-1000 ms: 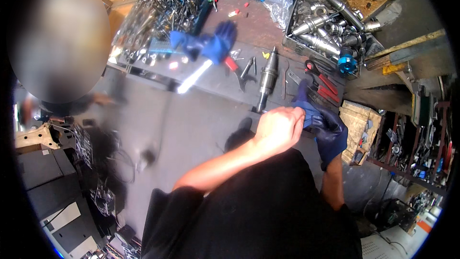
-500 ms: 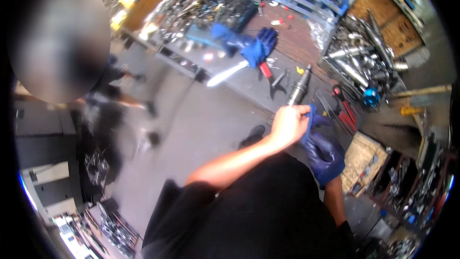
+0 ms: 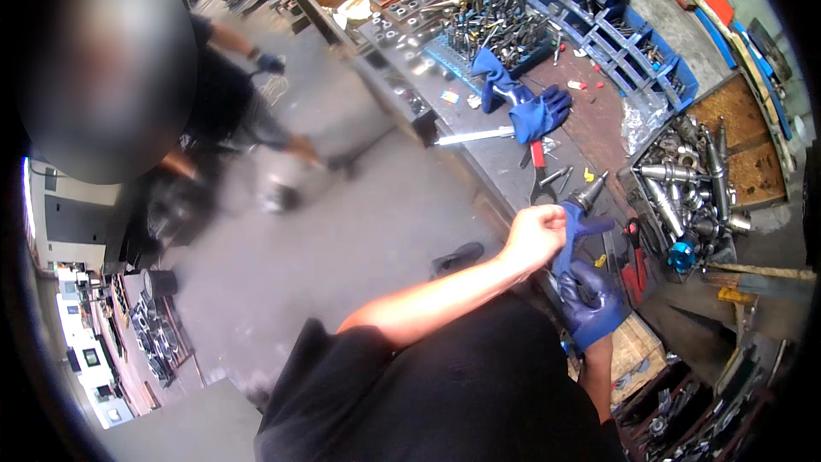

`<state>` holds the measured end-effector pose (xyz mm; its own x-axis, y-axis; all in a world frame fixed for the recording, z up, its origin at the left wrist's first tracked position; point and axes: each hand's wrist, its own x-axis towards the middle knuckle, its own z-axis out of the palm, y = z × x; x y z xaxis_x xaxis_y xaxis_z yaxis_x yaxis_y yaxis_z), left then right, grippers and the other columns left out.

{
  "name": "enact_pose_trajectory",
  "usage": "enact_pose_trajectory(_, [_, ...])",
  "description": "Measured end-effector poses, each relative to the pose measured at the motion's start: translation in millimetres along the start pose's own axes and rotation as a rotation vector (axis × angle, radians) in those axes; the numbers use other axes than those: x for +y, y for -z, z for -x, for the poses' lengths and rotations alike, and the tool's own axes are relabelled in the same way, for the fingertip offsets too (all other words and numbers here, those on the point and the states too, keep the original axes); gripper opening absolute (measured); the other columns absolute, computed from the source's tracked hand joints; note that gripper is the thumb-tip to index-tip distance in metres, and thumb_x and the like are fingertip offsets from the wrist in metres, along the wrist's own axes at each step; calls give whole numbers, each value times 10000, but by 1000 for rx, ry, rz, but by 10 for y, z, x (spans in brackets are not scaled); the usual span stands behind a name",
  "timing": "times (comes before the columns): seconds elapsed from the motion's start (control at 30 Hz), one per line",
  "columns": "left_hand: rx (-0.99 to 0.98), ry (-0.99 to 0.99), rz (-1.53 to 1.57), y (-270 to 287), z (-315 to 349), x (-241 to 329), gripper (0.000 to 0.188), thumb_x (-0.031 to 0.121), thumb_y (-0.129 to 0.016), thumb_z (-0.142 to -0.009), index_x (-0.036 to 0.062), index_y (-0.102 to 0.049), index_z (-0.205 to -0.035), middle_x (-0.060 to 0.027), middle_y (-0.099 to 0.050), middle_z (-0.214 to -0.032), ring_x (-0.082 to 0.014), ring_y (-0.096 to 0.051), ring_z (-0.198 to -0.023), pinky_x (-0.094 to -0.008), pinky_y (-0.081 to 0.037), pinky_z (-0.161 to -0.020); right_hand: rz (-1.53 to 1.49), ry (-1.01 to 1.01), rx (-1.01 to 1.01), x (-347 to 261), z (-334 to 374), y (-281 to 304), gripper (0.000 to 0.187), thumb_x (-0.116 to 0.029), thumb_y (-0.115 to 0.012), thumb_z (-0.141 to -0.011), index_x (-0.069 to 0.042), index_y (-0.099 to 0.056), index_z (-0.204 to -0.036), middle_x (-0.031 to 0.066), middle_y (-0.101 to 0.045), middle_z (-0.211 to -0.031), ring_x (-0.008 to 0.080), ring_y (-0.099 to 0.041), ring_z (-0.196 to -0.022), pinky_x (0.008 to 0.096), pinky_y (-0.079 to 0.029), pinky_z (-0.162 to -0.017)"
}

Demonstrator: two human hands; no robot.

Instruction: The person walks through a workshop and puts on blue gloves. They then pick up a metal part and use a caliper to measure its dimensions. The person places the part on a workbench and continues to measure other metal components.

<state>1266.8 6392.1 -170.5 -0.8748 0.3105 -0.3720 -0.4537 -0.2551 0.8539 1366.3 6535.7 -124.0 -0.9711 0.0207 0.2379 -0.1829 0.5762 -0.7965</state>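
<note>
One bare L hand (image 3: 537, 235) pinches blue glove (image 3: 568, 244); gloved R hand (image 3: 592, 304) curled nearby, grip unclear.

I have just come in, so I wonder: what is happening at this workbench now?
The person's bare left hand pinches a loose blue glove at its cuff. The right hand, which wears a dark blue glove, is close beside it. More blue gloves lie on the workbench. A metal tool holder lies just beyond the hands, with shiny metal parts piled farther right. Another person is at the left.
</note>
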Motion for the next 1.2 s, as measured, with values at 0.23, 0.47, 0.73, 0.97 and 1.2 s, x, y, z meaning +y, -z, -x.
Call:
enact_pose_trajectory(0.23, [-89,-135,-242,-54,91,-389,452,362,-453,-1094,-19,-685,-1161,-118,-748,-1025,-248,-691,-947,-352,-518,-888,28,57,43,12,-198,64,266,-7,-772,-837,-36,-726,-1098,173,-735,-989,331,-711,-902,405,-548,-805])
enact_pose_trajectory(0.47, [-149,237,-283,-133,75,-19,99,89,-685,-903,15,-749,-893,-19,-695,-739,-98,-579,-646,-301,-475,-602,-214,-179,117,125,21,216,304,36,-741,-824,-59,-741,-1112,165,-747,-1060,305,-724,-971,383,-560,-850])
enact_pose_trajectory(0.73, [-221,326,-20,-570,34,319,449,282,-470,-1089,10,-557,-1436,-138,-600,-1427,-244,-556,-1335,-372,-386,-1177,-136,-246,36,-13,119,153,286,-71,-749,-839,-64,-728,-1124,153,-733,-1003,336,-711,-912,405,-563,-835])
enact_pose_trajectory(0.97, [-546,251,-284,-470,-146,200,484,189,-462,-1039,-64,-495,-1450,-206,-570,-1451,-334,-552,-1337,-457,-393,-1179,-96,-466,-41,0,177,191,203,-178,-646,-910,-110,-681,-1098,191,-723,-962,404,-700,-889,468,-547,-782])
enact_pose_trajectory(1.2, [-559,139,-142,-206,-670,46,434,77,-600,-984,4,-512,-1402,-152,-585,-1387,-308,-568,-1277,-451,-443,-1133,-136,-325,63,-61,37,103,223,-225,-711,-811,-59,-715,-960,203,-724,-924,401,-703,-898,482,-545,-775])
